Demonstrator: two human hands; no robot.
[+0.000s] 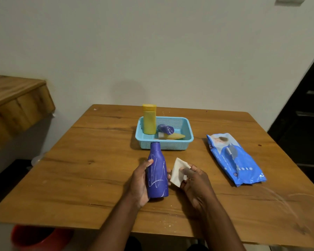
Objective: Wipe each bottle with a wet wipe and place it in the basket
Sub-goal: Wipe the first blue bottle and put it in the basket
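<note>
Nearest us, below the table edge at lower left: a red round container (36, 238), blurred, partly hidden by the tabletop.

On the wooden table (80, 178), near edge: our left hand (140, 185), fingers and thumb wrapped round a blue bottle (157, 173). The bottle is held clear of the table, neck pointing away from us and a little left, its body streaked with pale scribble marks. Its cap end overlaps the near wall of the basket in our view; we cannot tell whether the two touch.

Just beside it to the right: our right hand (194, 180), thumb and fingertips pinching a white wet wipe (178, 173). The wipe is folded and stands up from the fingers, close to the bottle's side but apart from it.

Further right, lying flat: a blue wipes packet (237, 160), its long side running away from us, flap on top.

Mid-table, beyond the hands: a light blue perforated basket (172, 144). Contents: one yellow bottle (149, 120) standing upright in the left rear corner; one small blue bottle (165, 128) lying on its side, also scribbled; one yellow tube (172, 136) with a pale cap lying flat along the near wall.

Far left: a wooden shelf (13, 98). Behind everything, a plain pale wall (170, 51); at far right, a dark doorway (306, 115).
</note>
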